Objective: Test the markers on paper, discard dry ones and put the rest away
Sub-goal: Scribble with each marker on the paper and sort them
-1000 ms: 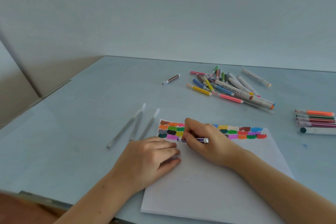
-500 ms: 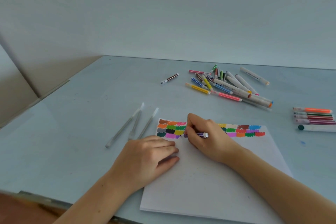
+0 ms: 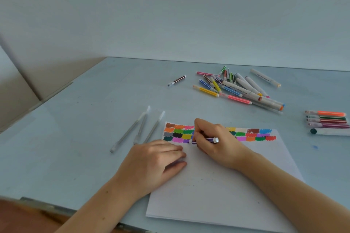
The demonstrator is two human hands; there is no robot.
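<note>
Pale blue-grey table (image 3: 94, 119) against plain pale wall (image 3: 170, 15); beige panel (image 3: 15, 91) at left; soft, even light.

Table layout: paper at the near centre, markers grouped around it.
The paper (image 3: 217, 185) lies on the table (image 3: 75, 138). Three pens (image 3: 136, 128) lie just left of the paper's far corner. A marker pile (image 3: 240, 89) lies behind the paper, a lone marker (image 3: 176, 80) left of it. A marker row (image 3: 327, 122) lies at the right edge.

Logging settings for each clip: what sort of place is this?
Probably a plain desk at home or in a classroom: a bare blue table against blank walls, a heap of markers, and paper with colour swatches.
</note>
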